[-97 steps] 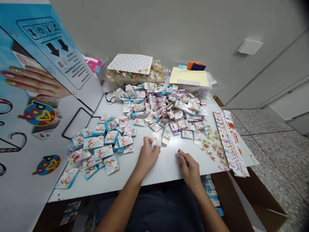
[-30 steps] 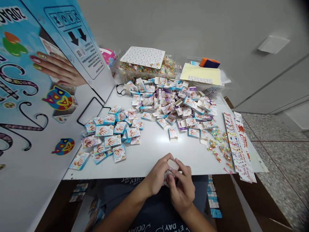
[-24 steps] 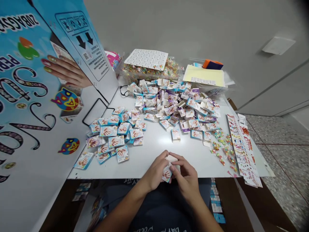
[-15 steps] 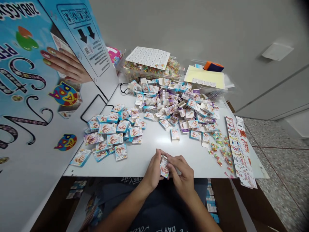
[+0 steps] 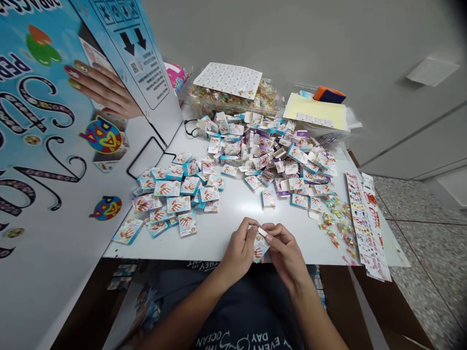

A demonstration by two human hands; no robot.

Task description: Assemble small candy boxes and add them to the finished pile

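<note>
Wearer's shirt (image 5: 241,304): dark navy cloth, softly creased, with white lettering (image 5: 260,340) low in view, capitals partly legible as "OCEAN" and "EVERY DAY", plus a looping curly line between them; further white capitals, incl. "THEY", nearer the desk edge (image 5: 171,250). Left hand (image 5: 239,250) and right hand (image 5: 290,255) ungloved; both forearms (image 5: 199,301) bare as far as visible.

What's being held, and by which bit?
A small printed box: left fingers at its upper left, right fingers at its upper right, by the white flap.
</note>
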